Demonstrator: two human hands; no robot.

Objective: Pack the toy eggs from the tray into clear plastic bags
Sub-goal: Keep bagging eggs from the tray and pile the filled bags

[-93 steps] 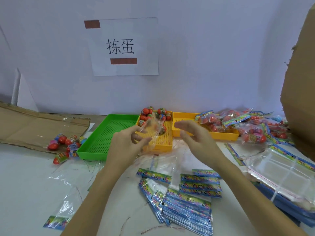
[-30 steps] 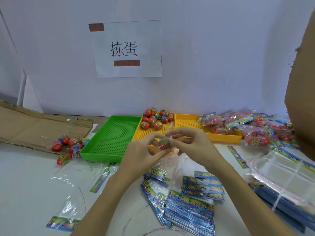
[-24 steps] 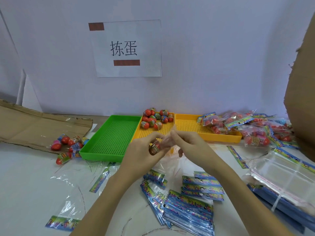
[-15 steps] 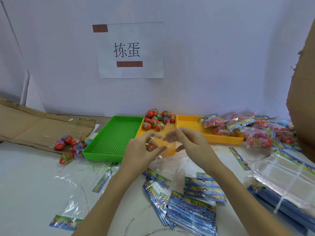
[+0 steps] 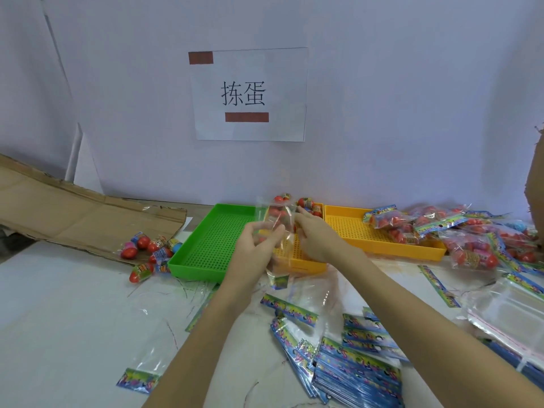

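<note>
Both hands point(image 5: 287, 240) grip clear bag point(image 5: 276, 219), contents blurred.

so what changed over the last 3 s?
Both hands met on the clear bag; an egg seen at its mouth a second ago no longer shows there. Left hand and right hand now hold the bag upright over the trays. Green tray, loose eggs and filled bags unchanged.

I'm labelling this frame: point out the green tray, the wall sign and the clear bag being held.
green tray point(image 5: 212, 245), head view, perforated floor.
wall sign point(image 5: 248, 94), head view, printed characters.
clear bag point(image 5: 279, 228), head view, film between both hands.
</note>
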